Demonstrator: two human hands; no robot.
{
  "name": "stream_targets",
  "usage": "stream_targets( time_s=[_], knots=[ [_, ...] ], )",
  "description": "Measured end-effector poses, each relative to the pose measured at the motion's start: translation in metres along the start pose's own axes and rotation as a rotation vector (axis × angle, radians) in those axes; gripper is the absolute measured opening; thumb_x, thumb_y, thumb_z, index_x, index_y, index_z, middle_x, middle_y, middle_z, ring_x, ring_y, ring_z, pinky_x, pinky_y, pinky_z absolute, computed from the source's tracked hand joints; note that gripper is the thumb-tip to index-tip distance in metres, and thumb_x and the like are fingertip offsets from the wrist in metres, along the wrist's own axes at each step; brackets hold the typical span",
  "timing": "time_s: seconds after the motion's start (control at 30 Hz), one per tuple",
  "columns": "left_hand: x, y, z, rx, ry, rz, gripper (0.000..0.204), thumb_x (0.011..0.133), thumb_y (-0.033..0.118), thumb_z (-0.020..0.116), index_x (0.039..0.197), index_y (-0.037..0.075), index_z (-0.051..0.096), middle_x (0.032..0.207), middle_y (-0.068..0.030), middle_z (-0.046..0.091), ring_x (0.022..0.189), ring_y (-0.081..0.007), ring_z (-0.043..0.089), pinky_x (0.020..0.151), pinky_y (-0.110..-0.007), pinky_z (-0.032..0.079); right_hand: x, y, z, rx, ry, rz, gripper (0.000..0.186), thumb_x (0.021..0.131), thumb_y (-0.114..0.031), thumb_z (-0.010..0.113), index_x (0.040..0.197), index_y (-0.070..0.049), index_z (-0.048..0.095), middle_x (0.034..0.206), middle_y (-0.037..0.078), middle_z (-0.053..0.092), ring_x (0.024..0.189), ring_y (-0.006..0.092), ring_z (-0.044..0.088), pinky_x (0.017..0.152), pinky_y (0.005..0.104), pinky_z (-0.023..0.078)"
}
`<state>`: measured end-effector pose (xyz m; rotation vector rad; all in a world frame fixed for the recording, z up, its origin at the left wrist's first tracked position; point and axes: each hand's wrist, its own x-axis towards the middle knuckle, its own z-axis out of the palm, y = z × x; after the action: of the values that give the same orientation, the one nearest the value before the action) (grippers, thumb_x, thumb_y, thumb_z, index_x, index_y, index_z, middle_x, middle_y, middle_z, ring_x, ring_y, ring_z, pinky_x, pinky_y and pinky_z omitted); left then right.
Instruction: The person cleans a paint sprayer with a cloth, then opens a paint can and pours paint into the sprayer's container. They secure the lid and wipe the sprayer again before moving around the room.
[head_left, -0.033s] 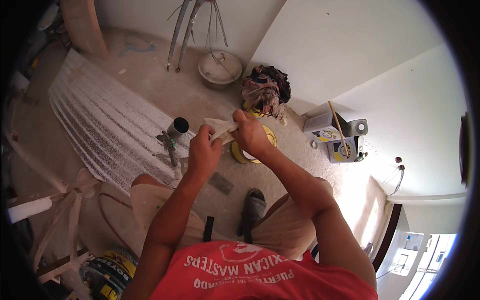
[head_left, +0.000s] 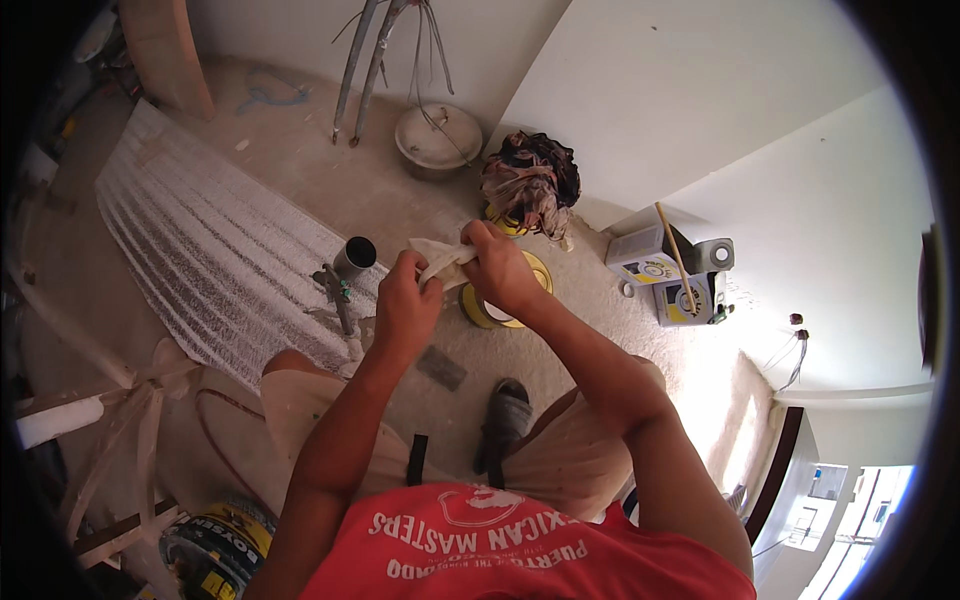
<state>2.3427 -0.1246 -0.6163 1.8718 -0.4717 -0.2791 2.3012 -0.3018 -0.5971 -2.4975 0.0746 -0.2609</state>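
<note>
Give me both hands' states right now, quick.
Left hand: closed, holding one part of a crumpled off-white piece of cloth.
Right hand: closed, holding another part of the same cloth.

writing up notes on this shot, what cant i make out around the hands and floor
All in the head view:
Pale cloth: gripped parts hidden by left hand and right hand.
Yellow can: top partly behind right hand.
Dark cup: inside too dark.
Black bucket: cut off by lower edge.
</note>
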Motion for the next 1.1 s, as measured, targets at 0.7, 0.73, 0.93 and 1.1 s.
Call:
stream_targets(
  time_s=[0.7, 0.73, 0.93, 1.1],
  knots=[
    [0.005, -0.004, -0.008, -0.98, -0.132, -0.248, 0.023, 0.092, -0.002, 0.054, 0.113, 0.004, 0.048, 0.109, -0.0063, 0.059, 0.099, -0.0097, 0.057, 0.089, -0.026, 0.045, 0.013, -0.003, 0.003, 0.201, -0.017, 0.095, 0.04, 0.076, -0.004, 0.072, 0.115, -0.006, 0.063, 0.106, 0.022, 0.067, 0.102, 0.0362, 0.065, 0.088, 0.0411, 0.051],
    [-0.001, -0.001, -0.001, -0.973, -0.158, -0.222, 0.022, 0.092, -0.002, 0.054, 0.112, 0.004, 0.048, 0.11, -0.0063, 0.058, 0.099, -0.0099, 0.056, 0.089, -0.026, 0.045, 0.013, -0.002, 0.003, 0.172, 0.083, 0.081, 0.037, 0.076, -0.004, 0.072, 0.112, -0.005, 0.064, 0.105, 0.022, 0.067, 0.103, 0.0381, 0.065, 0.088, 0.0426, 0.051],
    [-0.009, 0.003, 0.013, -0.474, -0.131, -0.155, 0.025, 0.089, -0.003, 0.057, 0.11, 0.004, 0.046, 0.096, -0.0056, 0.06, 0.087, -0.0086, 0.056, 0.077, -0.024, 0.045, 0.005, 0.007, 0.0, 0.07, -0.05, 0.072, 0.028, 0.079, -0.003, 0.07, 0.107, -0.001, 0.067, 0.099, 0.022, 0.069, 0.097, 0.0375, 0.068, 0.086, 0.0421, 0.052],
    [0.021, -0.031, 0.015, -0.237, 0.129, -0.02, 0.023, 0.089, 0.003, 0.064, 0.107, 0.002, 0.051, 0.085, -0.007, 0.06, 0.078, -0.0096, 0.057, 0.062, -0.028, 0.044, 0.01, -0.022, -0.009, 0.486, -0.211, 0.293, 0.033, 0.084, 0.001, 0.065, 0.117, 0.002, 0.064, 0.108, 0.012, 0.07, 0.098, 0.016, 0.066, 0.087, 0.0309, 0.051]
  ],
)
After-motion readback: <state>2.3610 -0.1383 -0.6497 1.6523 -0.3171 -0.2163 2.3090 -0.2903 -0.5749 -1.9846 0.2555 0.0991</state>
